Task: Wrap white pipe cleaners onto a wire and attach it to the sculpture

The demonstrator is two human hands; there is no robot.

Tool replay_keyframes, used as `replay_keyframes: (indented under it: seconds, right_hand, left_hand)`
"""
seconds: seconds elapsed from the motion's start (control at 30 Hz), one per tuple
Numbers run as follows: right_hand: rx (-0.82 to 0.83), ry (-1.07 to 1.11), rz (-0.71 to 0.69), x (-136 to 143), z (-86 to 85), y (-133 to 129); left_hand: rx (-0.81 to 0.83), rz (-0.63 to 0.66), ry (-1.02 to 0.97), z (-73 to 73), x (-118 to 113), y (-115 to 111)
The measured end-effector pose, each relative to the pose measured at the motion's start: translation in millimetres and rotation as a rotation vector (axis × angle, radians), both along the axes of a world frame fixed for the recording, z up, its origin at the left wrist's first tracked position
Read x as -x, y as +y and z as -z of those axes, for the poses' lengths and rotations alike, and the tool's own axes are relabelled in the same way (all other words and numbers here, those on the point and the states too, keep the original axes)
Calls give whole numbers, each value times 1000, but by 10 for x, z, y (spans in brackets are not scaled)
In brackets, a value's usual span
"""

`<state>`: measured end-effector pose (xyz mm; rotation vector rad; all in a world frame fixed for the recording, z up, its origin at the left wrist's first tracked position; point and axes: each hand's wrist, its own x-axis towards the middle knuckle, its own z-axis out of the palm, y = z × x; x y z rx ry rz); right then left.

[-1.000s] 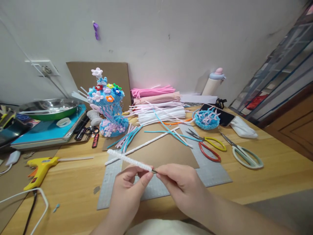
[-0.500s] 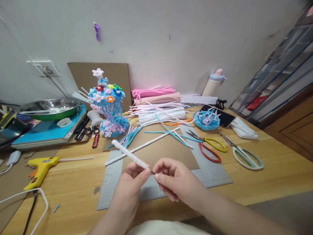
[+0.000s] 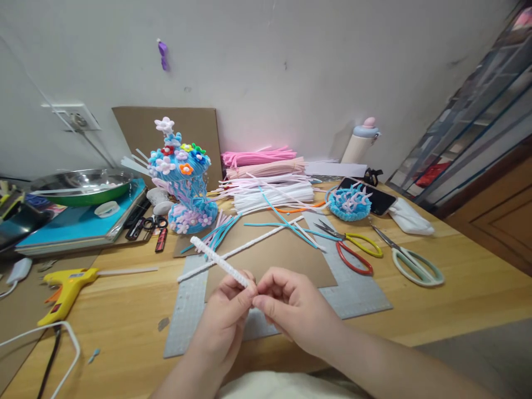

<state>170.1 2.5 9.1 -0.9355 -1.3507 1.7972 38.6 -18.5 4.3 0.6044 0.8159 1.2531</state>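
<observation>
My left hand [image 3: 226,313] is closed round a white fuzzy rod [image 3: 220,261], which looks like wound pipe cleaner and slants up to the left. At its lower end the fingertips of my right hand [image 3: 285,296] are pinched together, touching my left thumb. What exactly lies between those fingertips is hidden. Beyond my hands a long white pipe cleaner [image 3: 245,245] lies slantwise across a brown cardboard sheet [image 3: 270,269] on a grey cutting mat [image 3: 357,296]. Blue pipe cleaners [image 3: 220,235] lie in a loose pile at the mat's far left.
A flower-covered blue pipe-cleaner model [image 3: 178,166] stands at the back left. Pink and white pipe-cleaner bundles [image 3: 270,194] lie along the wall. Red-and-yellow-handled scissors [image 3: 353,255], white-handled scissors [image 3: 415,266] and a blue round piece [image 3: 350,204] are right; a yellow glue gun [image 3: 68,291] lies left.
My right hand has moved left against my left fingertips. A short dark thin piece that showed between the hands is now covered. The view has shifted slightly.
</observation>
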Motion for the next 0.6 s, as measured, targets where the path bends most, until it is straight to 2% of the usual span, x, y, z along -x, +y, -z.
replay_keyframes:
  seconds: [0.2,0.37,0.6]
  right_hand:
    - [93,52,-18,-9,-49,23]
    - [179,157,-57,-41,-73,55]
    - [152,239,-84,-33,-122,98]
  left_hand:
    - [8,78,-132,77,-12,-9]
    - [5,32,-86,133,-32,-30]
    - [-45,-61,-50,62,-65,-45]
